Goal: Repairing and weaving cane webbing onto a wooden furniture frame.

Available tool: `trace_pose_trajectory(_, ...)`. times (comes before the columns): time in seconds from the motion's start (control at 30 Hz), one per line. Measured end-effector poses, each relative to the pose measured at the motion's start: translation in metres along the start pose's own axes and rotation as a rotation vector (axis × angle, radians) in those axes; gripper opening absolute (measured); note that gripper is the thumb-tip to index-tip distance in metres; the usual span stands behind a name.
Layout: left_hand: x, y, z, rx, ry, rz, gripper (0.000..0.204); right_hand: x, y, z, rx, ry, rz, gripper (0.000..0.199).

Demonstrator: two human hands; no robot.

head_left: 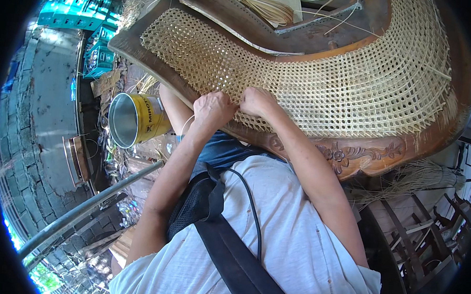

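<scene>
A carved wooden furniture frame (351, 154) lies across in front of me, with woven cane webbing (322, 93) filling its curved opening. At the near edge of the webbing, my left hand (213, 109) is closed, its fingertips pinched against the weave. A thin pale cane strand (186, 125) loops out beside that wrist; whether the fingers hold its other end is hidden. Close by on the right, my right hand (257, 101) is also closed, fingers curled down at the cane. What lies between its fingertips I cannot make out.
A yellow metal bucket (150, 119) stands to the left. At the top lies a bundle of cane strands (262, 9). Teal crates (76, 6) are at the upper left, and a metal pole (91, 209) slants across the lower left. Wooden chair frames (420, 239) lie at lower right.
</scene>
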State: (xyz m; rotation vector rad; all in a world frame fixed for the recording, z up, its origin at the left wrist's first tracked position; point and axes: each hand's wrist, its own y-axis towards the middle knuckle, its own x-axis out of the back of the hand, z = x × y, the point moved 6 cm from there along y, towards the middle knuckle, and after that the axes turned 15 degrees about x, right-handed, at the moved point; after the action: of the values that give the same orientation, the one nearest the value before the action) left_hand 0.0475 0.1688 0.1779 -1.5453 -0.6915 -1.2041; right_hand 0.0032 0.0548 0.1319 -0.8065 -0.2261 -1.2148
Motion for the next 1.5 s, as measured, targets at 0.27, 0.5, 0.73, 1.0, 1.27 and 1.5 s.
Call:
trace_pose_trajectory(0.27, -0.009, -0.016, -0.002, -0.081, 0.043, -0.279, 0.013, 0.014, -0.021, -0.018, -0.093, -0.141, -0.03, 0.047)
trace_pose_trajectory(0.5, -0.008, -0.026, -0.011, -0.072, 0.068, -0.234, 0.016, 0.085, -0.047, -0.093, -0.283, -0.356, -0.16, 0.022)
trace_pose_trajectory(0.73, -0.014, 0.013, -0.034, -0.13, -0.921, 0.447, 0.039, 0.127, -0.094, -0.032, -0.159, -0.122, -0.252, 0.046)
trace_pose_trajectory(1.0, 0.01, 0.011, -0.008, -0.011, -0.409, -0.035, 0.026, 0.025, -0.031, -0.041, 0.071, 0.044, -0.254, 0.022)
trace_pose_trajectory(1.27, 0.003, 0.013, 0.004, 0.057, -0.222, -0.078, 0.021, 0.0, -0.016, -0.002, 0.116, -0.144, -0.197, 0.018)
trace_pose_trajectory(1.5, -0.001, 0.016, -0.002, 0.021, -0.161, -0.06, 0.02, 0.003, -0.015, 0.006, 0.119, -0.186, -0.271, 0.02)
